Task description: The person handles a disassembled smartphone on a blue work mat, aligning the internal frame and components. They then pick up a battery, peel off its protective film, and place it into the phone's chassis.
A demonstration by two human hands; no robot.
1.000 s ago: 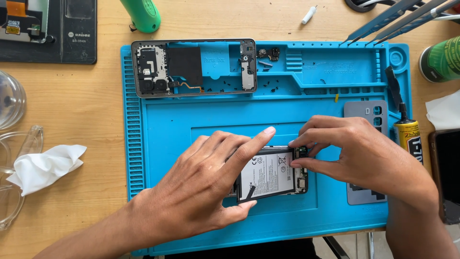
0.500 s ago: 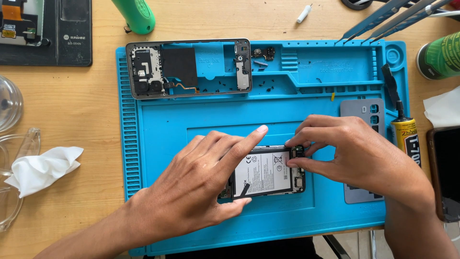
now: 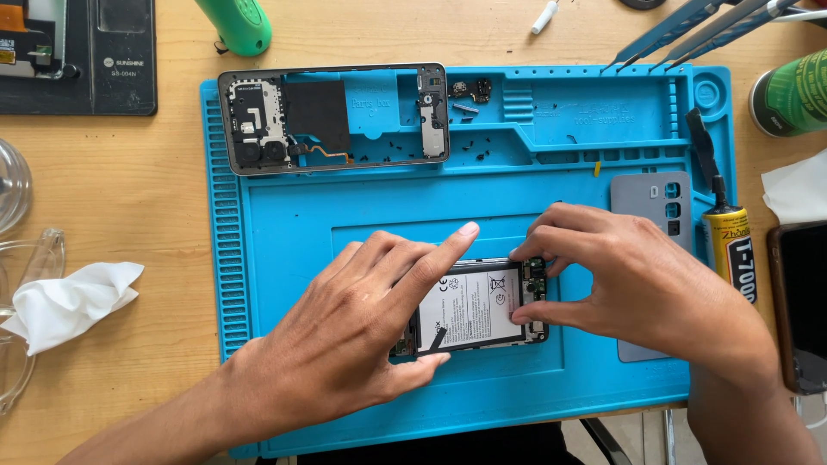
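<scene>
Matt blue rubbery mat (image 3: 284,258); pale wood-grain desk (image 3: 112,189); glossy paper-labelled battery (image 3: 469,306); crumpled white cloth (image 3: 69,301); smooth grey plastic back cover (image 3: 646,194).
</scene>
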